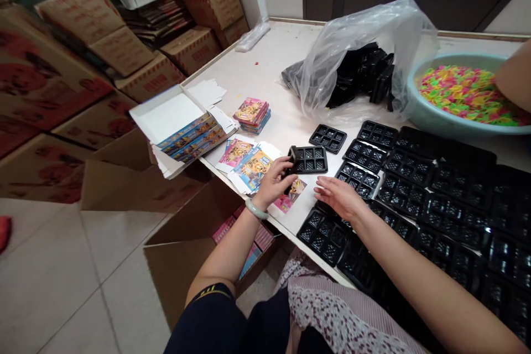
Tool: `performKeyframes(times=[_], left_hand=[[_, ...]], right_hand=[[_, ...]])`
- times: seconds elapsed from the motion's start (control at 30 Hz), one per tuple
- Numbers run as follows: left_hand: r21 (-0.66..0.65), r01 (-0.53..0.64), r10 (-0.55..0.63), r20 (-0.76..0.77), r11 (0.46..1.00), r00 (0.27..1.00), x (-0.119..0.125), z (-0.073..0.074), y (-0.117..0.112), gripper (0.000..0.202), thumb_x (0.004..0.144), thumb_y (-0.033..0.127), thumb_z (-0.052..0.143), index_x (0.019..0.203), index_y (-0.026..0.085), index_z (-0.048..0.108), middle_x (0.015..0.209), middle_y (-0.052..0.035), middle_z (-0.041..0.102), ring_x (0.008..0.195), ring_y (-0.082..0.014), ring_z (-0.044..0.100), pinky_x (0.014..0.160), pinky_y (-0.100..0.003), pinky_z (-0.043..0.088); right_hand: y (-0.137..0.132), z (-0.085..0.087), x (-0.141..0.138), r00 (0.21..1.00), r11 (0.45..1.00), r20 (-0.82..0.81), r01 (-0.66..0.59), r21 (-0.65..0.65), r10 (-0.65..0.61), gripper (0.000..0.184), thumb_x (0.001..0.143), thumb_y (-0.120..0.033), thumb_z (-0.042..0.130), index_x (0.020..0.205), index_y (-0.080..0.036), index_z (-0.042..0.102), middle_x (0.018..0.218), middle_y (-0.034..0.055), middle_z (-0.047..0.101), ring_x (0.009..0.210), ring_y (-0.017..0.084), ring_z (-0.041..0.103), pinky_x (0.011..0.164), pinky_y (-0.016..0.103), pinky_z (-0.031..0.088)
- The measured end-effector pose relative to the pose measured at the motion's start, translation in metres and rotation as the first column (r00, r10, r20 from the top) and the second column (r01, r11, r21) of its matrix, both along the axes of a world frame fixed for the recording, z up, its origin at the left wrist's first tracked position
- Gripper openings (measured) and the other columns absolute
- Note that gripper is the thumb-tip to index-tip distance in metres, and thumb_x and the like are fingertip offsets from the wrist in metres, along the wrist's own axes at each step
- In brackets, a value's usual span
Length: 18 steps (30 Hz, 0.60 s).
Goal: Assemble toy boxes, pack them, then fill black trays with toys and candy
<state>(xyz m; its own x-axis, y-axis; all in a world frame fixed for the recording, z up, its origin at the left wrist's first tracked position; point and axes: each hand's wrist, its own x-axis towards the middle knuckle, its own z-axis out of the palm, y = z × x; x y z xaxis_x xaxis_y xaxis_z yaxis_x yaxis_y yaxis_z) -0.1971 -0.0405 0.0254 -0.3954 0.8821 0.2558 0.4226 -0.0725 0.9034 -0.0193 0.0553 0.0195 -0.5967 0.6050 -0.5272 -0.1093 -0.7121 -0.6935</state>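
Observation:
My left hand (275,180), with a pale bangle on the wrist, is closed on the left end of a black plastic tray (309,159) with several small cells, held just above the table. Under it lies a flat pink printed card (290,194). My right hand (338,194) hovers open, fingers stretched out, over the rows of black trays (404,193) laid out on the white table (269,66). Flat colourful printed cartons (249,166) lie just left of my left hand.
A clear bag of black trays (357,72) lies at the back. A pale green basin of coloured small pieces (464,94) stands at the right, another person's arm (514,74) beside it. A stack of small boxes (252,114), an open white box (182,124) and brown cartons (99,33) are left.

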Motion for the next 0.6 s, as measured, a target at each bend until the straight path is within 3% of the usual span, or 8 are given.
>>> performKeyframes(times=[0.1,0.17,0.37,0.5,0.57,0.6], left_hand=[[0.012,0.123,-0.12,-0.137,0.992,0.983,0.019,0.0,-0.002,0.025,0.081,0.037,0.068,0.101,0.022,0.068,0.126,-0.0129,0.058,0.119,-0.0248,0.054,0.103,-0.045,0.041],[0.02,0.155,-0.151,-0.148,0.988,0.977,0.027,-0.001,0.001,0.024,0.082,0.037,0.068,0.101,0.022,0.069,0.125,-0.013,0.059,0.118,-0.0249,0.055,0.102,-0.046,0.043],[0.015,0.19,-0.19,-0.029,0.982,0.981,0.029,0.003,0.002,0.018,0.086,0.032,0.064,0.098,0.021,0.069,0.125,-0.0124,0.06,0.118,-0.0226,0.056,0.104,-0.043,0.042],[-0.004,0.149,-0.149,0.015,0.989,0.989,0.023,0.001,-0.006,0.017,0.086,0.033,0.063,0.096,0.02,0.068,0.121,-0.0127,0.062,0.115,-0.0225,0.057,0.102,-0.043,0.043],[-0.004,0.089,-0.089,-0.023,0.996,0.996,0.015,0.002,-0.013,0.018,0.088,0.032,0.06,0.1,0.02,0.067,0.124,-0.0126,0.06,0.118,-0.0228,0.055,0.104,-0.044,0.042],[-0.014,0.091,-0.092,-0.066,0.996,0.994,0.011,0.004,-0.018,0.019,0.088,0.031,0.059,0.101,0.02,0.066,0.126,-0.0125,0.059,0.12,-0.023,0.054,0.105,-0.044,0.04]], right_hand=[[-0.009,0.013,-0.002,1.0,0.96,-0.012,0.014,0.281,-0.011,0.035,0.056,-0.04,0.084,0.08,-0.02,0.067,0.071,-0.0021,0.064,0.059,0.011,0.057,0.053,0.025,0.048],[-0.011,0.019,-0.006,0.999,0.936,0.004,0.047,0.348,-0.052,0.034,0.056,-0.042,0.084,0.074,-0.02,0.064,0.062,-0.0043,0.061,0.052,0.01,0.053,0.051,0.024,0.045],[-0.024,0.018,-0.009,0.994,0.979,-0.03,0.106,0.174,-0.102,0.045,0.046,-0.049,0.086,0.06,-0.02,0.055,0.053,-0.0042,0.056,0.051,0.01,0.051,0.053,0.025,0.047],[-0.03,0.006,-0.002,0.997,0.972,-0.008,0.076,0.221,-0.076,0.044,0.053,-0.056,0.081,0.067,-0.02,0.06,0.059,-0.0032,0.057,0.057,0.012,0.053,0.058,0.028,0.048],[-0.019,-0.004,0.004,0.998,0.923,0.062,-0.01,0.384,-0.015,0.038,0.062,-0.056,0.075,0.071,-0.021,0.062,0.063,-0.0017,0.059,0.06,0.014,0.055,0.063,0.032,0.049],[-0.01,-0.009,0.008,0.991,0.853,0.131,-0.081,0.516,0.015,0.033,0.068,-0.053,0.071,0.072,-0.021,0.063,0.068,-0.0001,0.062,0.064,0.016,0.056,0.066,0.034,0.049]])
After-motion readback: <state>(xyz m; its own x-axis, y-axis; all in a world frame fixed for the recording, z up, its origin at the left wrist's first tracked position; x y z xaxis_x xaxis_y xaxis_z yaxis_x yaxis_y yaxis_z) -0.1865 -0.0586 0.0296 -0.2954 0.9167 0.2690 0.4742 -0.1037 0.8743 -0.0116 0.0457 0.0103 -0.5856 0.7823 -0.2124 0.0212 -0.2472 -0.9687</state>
